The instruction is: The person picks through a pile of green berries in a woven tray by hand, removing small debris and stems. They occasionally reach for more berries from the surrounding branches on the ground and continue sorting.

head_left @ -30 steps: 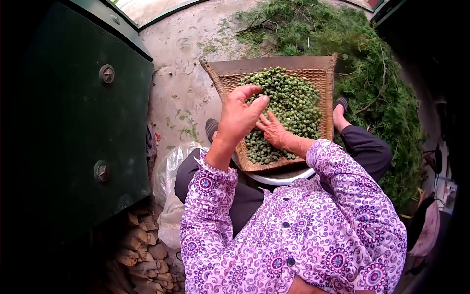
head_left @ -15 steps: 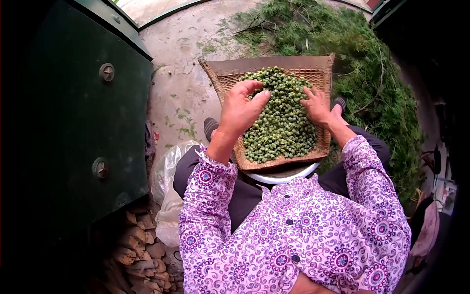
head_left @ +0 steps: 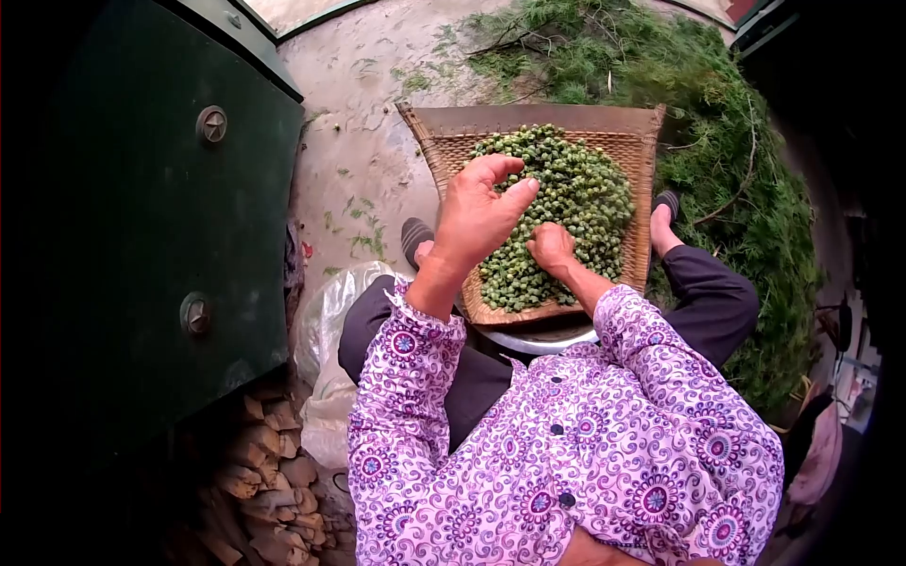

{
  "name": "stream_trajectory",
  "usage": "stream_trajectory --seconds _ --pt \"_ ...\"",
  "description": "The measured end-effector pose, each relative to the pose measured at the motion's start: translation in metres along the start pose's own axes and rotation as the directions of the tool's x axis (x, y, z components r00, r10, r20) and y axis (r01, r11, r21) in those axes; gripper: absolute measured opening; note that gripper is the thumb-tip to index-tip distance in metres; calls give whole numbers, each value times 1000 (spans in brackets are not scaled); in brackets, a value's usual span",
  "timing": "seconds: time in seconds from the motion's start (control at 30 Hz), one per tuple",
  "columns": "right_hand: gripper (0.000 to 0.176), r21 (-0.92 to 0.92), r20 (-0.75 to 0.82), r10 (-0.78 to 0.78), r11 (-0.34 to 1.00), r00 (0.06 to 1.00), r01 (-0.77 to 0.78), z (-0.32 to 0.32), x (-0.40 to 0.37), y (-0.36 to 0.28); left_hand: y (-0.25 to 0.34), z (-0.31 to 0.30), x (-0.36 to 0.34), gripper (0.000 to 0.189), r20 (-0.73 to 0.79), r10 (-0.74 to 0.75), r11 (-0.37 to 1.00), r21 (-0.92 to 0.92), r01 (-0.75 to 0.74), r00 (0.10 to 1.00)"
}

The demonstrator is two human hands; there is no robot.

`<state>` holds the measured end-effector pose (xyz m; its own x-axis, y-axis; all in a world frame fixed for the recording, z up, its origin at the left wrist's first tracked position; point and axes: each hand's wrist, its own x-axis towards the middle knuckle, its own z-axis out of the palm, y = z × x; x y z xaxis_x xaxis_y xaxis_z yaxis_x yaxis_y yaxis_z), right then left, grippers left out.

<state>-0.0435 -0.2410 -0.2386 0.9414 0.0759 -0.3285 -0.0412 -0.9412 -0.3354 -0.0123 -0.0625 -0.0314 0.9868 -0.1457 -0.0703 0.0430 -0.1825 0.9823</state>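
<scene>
A woven basket tray (head_left: 645, 203) rests between my knees, heaped with small round green cones (head_left: 585, 203). Above the left part of the heap is my left hand (head_left: 479, 209), its thumb and fingers apart in a curve with nothing between them. My right hand (head_left: 554, 249) is at the middle of the heap, its fingers closed and pointing to the upper left. What those fingers hold, if anything, is hidden. Under the near end of the tray shows the rim of a pale round basin (head_left: 538, 343).
Cut green branches (head_left: 746, 189) cover the floor on the right. A dark green metal door (head_left: 170, 217) stands at the left, with split firewood (head_left: 269, 472) below it. Beside my left knee lies a clear plastic bag (head_left: 326, 377). Green bits are scattered on the concrete floor (head_left: 349, 113).
My right hand has moved left and toward me, from the tray's right side to mid-heap, and its fingers have closed. My left hand keeps its open curve. The view has shifted slightly.
</scene>
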Motion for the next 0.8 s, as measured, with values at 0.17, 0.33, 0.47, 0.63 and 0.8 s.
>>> stream_trajectory --seconds 0.17,0.33,0.47,0.63,0.8 --pt "13 -46 -10 77 996 997 -77 7 5 -6 -1 -2 0 36 1 -2 1000 -11 2 1000" --pt "13 49 -77 120 992 990 -116 -6 2 3 -6 -2 0 37 21 0 1000 -3 0 1000" --pt "15 634 216 156 728 964 -260 -43 -8 23 -13 6 0 36 3 -25 997 -66 25 1000" --pt "11 763 253 12 613 967 -207 -125 -55 38 -4 14 -2 37 130 -49 986 166 27 990" --pt "12 -100 270 85 993 959 -59 -150 -108 130 -2 14 2 38 103 -9 992 124 -4 995"
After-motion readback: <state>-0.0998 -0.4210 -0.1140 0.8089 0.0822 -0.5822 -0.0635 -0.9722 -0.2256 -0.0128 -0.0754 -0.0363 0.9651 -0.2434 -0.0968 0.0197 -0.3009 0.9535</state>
